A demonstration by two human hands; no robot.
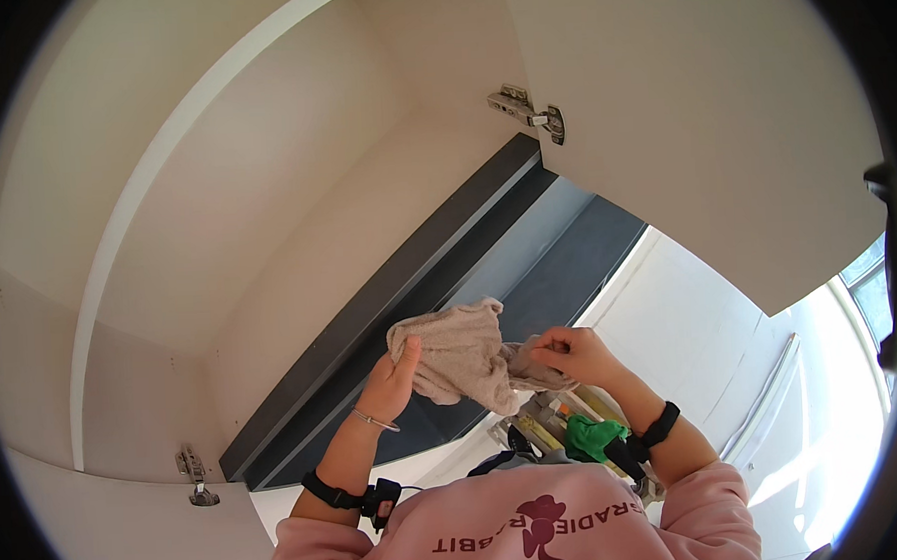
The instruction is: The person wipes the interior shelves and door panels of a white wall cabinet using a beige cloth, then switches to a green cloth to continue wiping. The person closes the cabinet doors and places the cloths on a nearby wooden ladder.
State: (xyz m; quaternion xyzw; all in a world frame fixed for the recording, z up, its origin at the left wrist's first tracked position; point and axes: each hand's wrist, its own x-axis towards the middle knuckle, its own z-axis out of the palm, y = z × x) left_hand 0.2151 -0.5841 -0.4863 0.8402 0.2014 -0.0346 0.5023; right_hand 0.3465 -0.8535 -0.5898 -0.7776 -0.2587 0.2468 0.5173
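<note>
A beige terry cloth [459, 351] hangs bunched between both hands, in front of the lower edge of a cabinet. My left hand [393, 380] grips its left end, with the thumb lying over the fabric. At the other end, a narrower twisted part of the cloth is pinched in the curled fingers of my right hand [578, 355]. Some folds and fingertips are hidden behind the cloth.
The pale cabinet interior [249, 191] fills the upper left, with a dark bottom edge [389, 297]. Hinged doors stand open at right [697, 119] and lower left [136, 519]. Below are a green cloth [594, 435] and a white floor [690, 322].
</note>
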